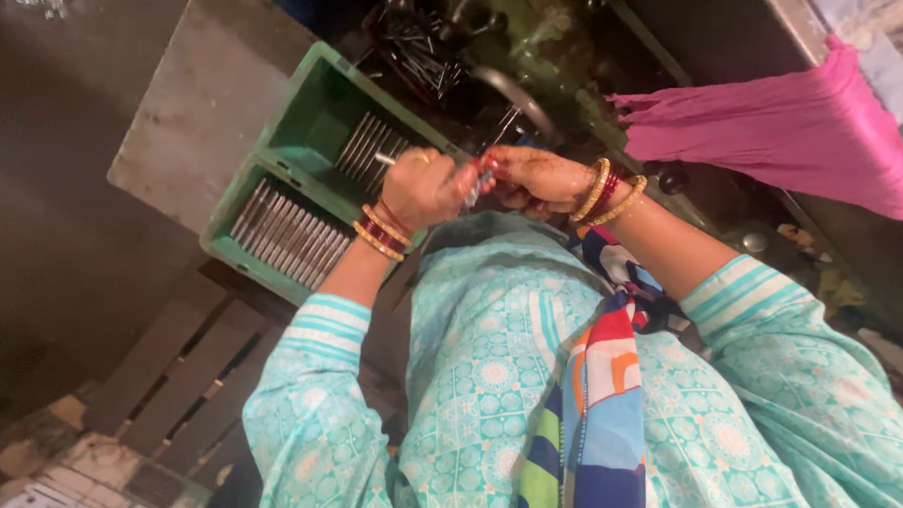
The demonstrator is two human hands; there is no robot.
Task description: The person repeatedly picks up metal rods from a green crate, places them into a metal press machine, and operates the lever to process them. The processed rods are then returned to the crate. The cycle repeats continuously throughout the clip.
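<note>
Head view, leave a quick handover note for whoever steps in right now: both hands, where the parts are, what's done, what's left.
Left hand: closed on a thin metal rod.
Right hand: fingers closed on a small metal piece, meeting the left hand.
Green crate: two compartments, each with a row of metal rods laid side by side.
Loose dark metal pieces are piled beyond the crate.
Done: rows already laid in the crate.
Left: the rod in hand is not yet in the crate.
</note>
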